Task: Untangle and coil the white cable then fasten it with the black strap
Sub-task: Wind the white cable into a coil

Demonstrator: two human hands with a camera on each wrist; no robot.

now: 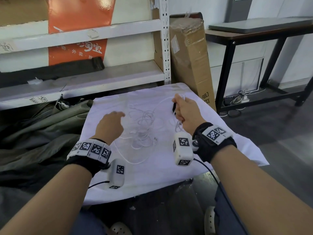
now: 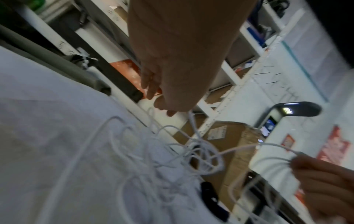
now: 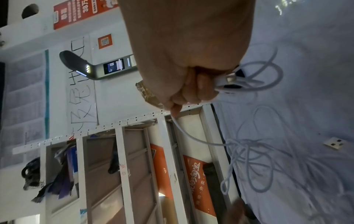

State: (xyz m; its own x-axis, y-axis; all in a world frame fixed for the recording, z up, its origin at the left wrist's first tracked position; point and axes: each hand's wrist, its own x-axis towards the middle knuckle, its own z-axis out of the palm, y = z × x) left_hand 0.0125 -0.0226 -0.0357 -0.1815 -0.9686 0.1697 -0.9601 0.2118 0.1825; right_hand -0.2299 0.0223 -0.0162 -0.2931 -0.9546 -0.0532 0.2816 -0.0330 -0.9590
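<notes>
The white cable (image 1: 144,128) lies in a loose tangle on the middle of the white cloth (image 1: 152,177). Its USB plug (image 1: 155,138) rests near the tangle's front. My right hand (image 1: 183,109) is raised at the cloth's far right and grips a few small loops of the cable (image 3: 268,78) in a fist. The black strap (image 1: 174,107) hangs beside those fingers. From the fist a strand runs down to the tangle (image 3: 249,153). My left hand (image 1: 116,116) hovers at the tangle's left edge with relaxed fingers (image 2: 153,91), holding nothing.
White metal shelving (image 1: 84,82) stands just behind the cloth. A tall cardboard box (image 1: 189,61) leans at the back right. A dark-framed table (image 1: 254,41) is further right. Grey-green fabric (image 1: 42,129) is piled on the left.
</notes>
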